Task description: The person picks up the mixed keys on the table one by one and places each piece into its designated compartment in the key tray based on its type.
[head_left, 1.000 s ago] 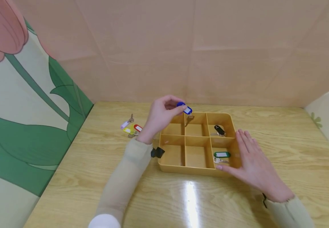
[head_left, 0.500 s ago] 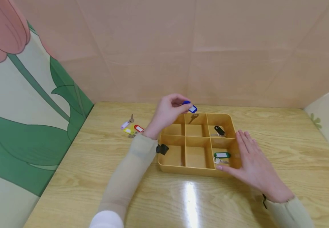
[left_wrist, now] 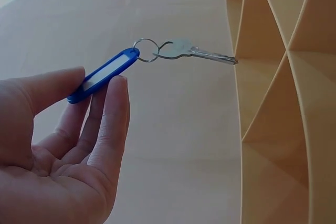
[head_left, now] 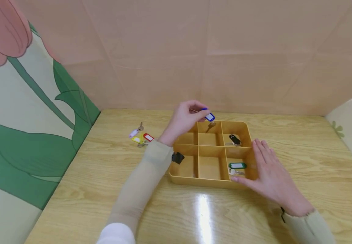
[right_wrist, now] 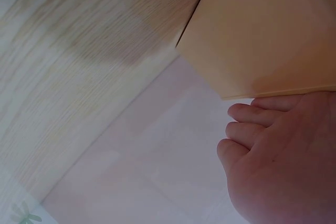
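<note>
My left hand [head_left: 185, 118] pinches a blue key tag [head_left: 209, 117] between thumb and fingers, above the back middle compartment of a yellow-tan divided box [head_left: 203, 182]. From the tag's ring dangles a silver key [left_wrist: 202, 53], clear of the box floor in the head view. My right hand [head_left: 274, 178] lies along the box's right side, fingers straight, the thumb at the front rim. In the box, a black key tag [head_left: 234, 139] with a key occupies the back right compartment. A green key tag [head_left: 237, 165] and its key [head_left: 235, 172] lie in the front right one.
On the wooden table [head_left: 96, 189], left of the box, lie a lilac key tag [head_left: 133, 133], a yellow key tag [head_left: 137, 139] and a red key tag [head_left: 148, 137], with keys. A pinkish wall covering [head_left: 209, 61] rises behind the table.
My left hand has carried the blue key tag a little to the right, over the back middle compartment. The right hand and the box have stayed in place.
</note>
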The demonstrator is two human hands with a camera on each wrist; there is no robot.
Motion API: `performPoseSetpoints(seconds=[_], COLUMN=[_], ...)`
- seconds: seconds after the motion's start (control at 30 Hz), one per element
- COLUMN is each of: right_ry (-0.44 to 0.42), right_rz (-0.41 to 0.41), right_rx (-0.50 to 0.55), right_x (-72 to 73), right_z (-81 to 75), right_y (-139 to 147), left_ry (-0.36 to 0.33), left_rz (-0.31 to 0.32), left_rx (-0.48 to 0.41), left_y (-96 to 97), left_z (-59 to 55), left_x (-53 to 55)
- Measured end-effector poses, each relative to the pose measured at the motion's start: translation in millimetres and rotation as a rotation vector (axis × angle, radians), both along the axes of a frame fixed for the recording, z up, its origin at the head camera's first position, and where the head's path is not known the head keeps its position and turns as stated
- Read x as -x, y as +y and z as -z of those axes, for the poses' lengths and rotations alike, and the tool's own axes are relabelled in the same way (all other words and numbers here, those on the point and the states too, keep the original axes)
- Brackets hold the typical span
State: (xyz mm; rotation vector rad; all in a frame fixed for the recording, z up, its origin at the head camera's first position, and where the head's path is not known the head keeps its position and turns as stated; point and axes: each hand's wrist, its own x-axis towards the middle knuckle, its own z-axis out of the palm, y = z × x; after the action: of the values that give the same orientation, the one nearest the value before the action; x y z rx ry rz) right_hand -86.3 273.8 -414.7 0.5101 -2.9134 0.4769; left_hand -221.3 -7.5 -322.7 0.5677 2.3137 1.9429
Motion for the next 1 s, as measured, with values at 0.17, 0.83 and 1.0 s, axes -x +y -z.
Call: performPoseSetpoints(seconds=[0.17,0.83,1.0], right_ry=[0.001,0.013,0.017], right_rz=[0.002,0.004,-0.001], right_rx=[-0.004,-0.004,-0.001], right_x=[0.2,0.9,0.8], right_z=[0.0,3.6,3.4], right_y=[0.6,2.5,2.8], left_ry=[-0.006,-0.066,-0.073], left_rz=[-0.011,-0.005,-0.005], left_rx=[0.02,0.045,0.066], left_y=[3.3,11.2,12.2], left_z=[4.7,24.7,27.0], left_x=[0.3,2.8,3.4])
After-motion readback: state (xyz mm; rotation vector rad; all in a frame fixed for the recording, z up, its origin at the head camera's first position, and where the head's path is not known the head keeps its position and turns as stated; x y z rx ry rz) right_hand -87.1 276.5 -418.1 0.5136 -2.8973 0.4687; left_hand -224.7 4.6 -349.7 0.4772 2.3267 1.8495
